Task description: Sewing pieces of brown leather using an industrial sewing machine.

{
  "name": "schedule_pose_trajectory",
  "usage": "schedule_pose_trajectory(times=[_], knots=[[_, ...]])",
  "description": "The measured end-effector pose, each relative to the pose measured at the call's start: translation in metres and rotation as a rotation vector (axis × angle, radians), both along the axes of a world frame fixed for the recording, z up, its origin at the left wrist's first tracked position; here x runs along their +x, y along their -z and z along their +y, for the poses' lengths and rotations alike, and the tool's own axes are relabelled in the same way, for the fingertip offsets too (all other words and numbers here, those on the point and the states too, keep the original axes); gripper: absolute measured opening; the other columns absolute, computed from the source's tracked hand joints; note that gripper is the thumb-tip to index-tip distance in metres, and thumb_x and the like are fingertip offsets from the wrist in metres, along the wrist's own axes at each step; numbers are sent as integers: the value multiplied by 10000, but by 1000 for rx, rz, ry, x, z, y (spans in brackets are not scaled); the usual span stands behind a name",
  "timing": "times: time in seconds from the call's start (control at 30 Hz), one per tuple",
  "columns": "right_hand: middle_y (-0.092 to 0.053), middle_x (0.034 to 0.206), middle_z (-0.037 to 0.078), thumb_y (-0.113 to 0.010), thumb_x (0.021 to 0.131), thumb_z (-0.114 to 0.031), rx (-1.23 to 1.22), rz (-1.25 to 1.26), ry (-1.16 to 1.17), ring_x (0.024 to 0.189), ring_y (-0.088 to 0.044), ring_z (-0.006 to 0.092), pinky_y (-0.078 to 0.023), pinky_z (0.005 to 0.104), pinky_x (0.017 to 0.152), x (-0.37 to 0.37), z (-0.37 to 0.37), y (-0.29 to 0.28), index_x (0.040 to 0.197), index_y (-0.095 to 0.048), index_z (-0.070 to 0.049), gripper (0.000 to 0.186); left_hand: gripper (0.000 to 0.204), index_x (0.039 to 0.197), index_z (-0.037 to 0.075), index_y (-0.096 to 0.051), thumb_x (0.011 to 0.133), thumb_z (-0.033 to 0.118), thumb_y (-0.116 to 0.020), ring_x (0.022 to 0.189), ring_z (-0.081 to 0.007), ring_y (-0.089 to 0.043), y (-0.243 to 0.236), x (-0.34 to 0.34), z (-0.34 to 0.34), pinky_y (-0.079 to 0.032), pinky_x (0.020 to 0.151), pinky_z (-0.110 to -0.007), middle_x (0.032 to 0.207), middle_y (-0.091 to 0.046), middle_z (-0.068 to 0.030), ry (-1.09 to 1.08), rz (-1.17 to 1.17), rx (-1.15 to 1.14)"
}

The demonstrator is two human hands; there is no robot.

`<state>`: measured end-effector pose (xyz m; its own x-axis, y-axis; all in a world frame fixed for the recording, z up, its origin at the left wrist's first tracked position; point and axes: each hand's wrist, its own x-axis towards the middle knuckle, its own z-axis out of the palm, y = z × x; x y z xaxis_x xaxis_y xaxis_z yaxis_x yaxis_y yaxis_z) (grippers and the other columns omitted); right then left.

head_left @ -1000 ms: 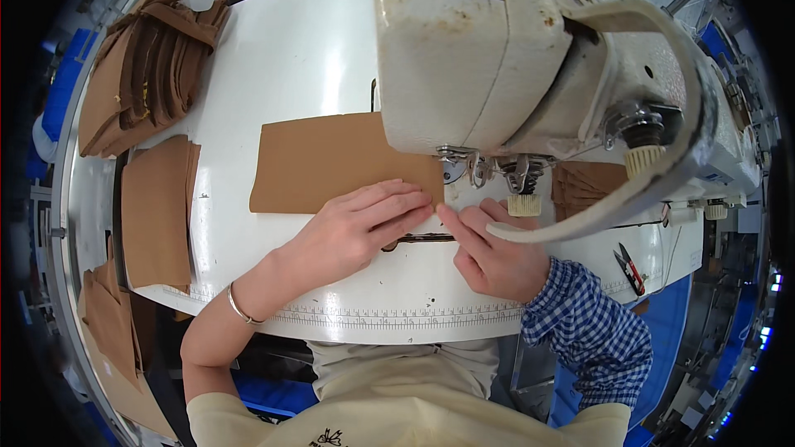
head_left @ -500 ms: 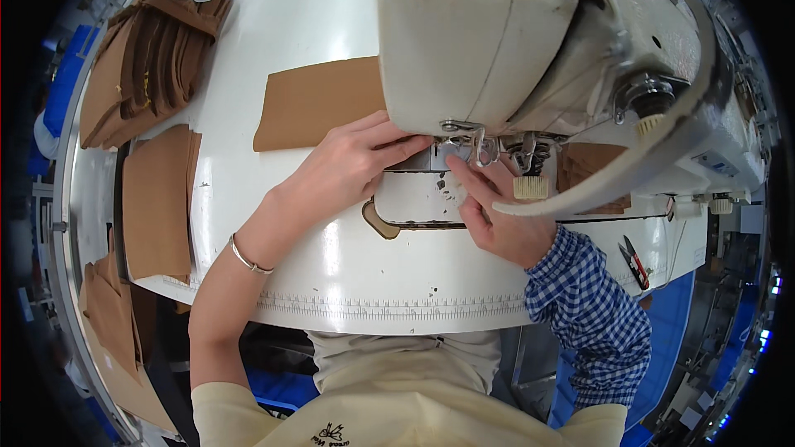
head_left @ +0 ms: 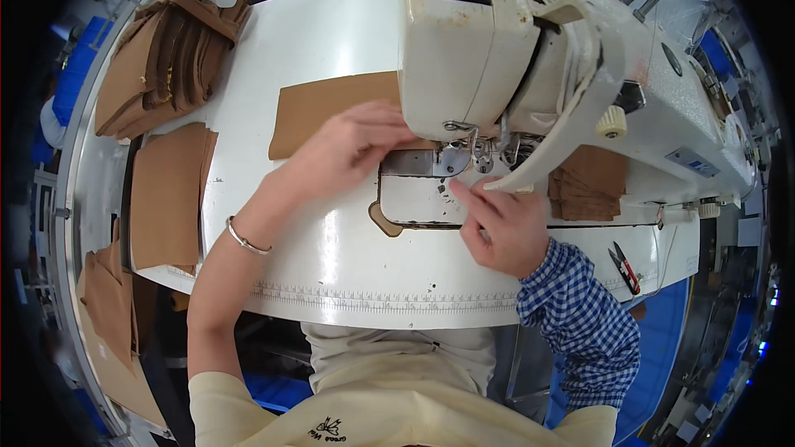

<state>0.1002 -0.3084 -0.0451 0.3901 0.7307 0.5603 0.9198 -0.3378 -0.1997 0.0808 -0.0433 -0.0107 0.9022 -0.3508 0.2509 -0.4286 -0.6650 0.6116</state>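
The white desk (head_left: 331, 25) carries a sewing machine (head_left: 464, 66). Right of the machine, toward the person, a blue container (head_left: 662, 356) shows partly, its contents impossible to make out. Left of the machine lies a brown fabric piece (head_left: 315, 108), its right end hidden behind the machine's head. The left hand (head_left: 356, 145) lies over its near right part; whether that grip pinches I cannot tell. The right hand (head_left: 503, 228), its grip released, index finger extended, sits on the machine's near side, apart from the piece.
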Motion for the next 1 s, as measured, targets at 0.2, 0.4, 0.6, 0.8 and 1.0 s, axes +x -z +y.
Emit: schedule_pose_trajectory(times=[0.2,0.4,0.6,0.8,1.0], knots=[[-542,858,45,-646,693,-69,-70,90,-126,672,-567,183,-493,310,571,-49,-6,-14,1119,-653,26,436,299,1214,45,-664,938,141,-599,1084,-290,-594,11,-30,60,-528,888,-361,1230,-640,-91,-234,-121,358],[-561,874,49,-643,655,-78,-89,255,-16,669,-562,183,-488,304,570,-90,-30,-11,1112,-658,33,470,373,990,12,-638,719,193,-817,876,-283,-586,2,-136,-7,-494,756,-416,957,-588,-87,-386,-241,638],[-565,890,39,-635,654,-102,13,214,-87,725,-554,167,-470,293,598,-121,-24,-7,1107,-685,22,472,311,1042,1,-559,798,70,-738,1129,-404,-566,23,-147,-45,-490,916,-466,1201,-582,-185,-473,-178,350],[-546,878,33,-651,658,-120,-27,161,-102,746,-542,158,-460,287,611,-135,-24,1,1109,-690,27,477,289,1092,10,-564,845,87,-693,1091,-384,-579,23,-146,-56,-500,880,-433,1237,-583,-178,-740,-234,577],[-477,790,7,-617,565,-100,24,161,-41,638,-469,158,-395,283,551,-135,-14,5,1094,-718,-9,546,246,968,-29,-696,728,20,-718,995,-299,-609,1,-152,-51,-536,757,-360,1058,-631,-111,-218,-224,203]])
